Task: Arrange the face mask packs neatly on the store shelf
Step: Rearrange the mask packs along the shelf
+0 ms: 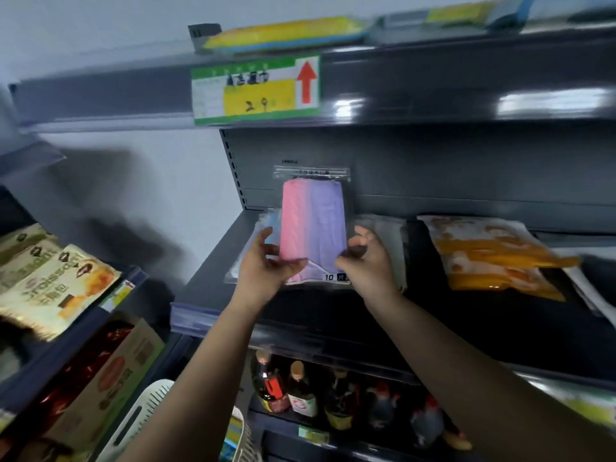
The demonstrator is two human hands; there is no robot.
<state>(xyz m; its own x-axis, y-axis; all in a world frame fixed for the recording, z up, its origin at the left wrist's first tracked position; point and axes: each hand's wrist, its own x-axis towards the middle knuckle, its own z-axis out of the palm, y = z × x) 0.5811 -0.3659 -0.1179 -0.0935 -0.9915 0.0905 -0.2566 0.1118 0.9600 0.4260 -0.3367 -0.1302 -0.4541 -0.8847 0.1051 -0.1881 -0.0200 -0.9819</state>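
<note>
A clear pack of pink and purple face masks [313, 221] stands upright above the left end of the dark middle shelf [213, 261]. My left hand [266, 265] grips its lower left corner and my right hand [366, 258] pinches its lower right edge. Behind and under it lies another clear pack [263, 225] with a bluish mask, mostly hidden. An orange and white mask pack [493, 255] lies flat further right on the same shelf.
A green and yellow price tag [256, 90] hangs on the shelf above, where flat yellow packs [286, 33] lie. Sauce bottles [300, 391] fill the shelf below. Croissant bags [50, 275] and a white basket [146, 415] are at left.
</note>
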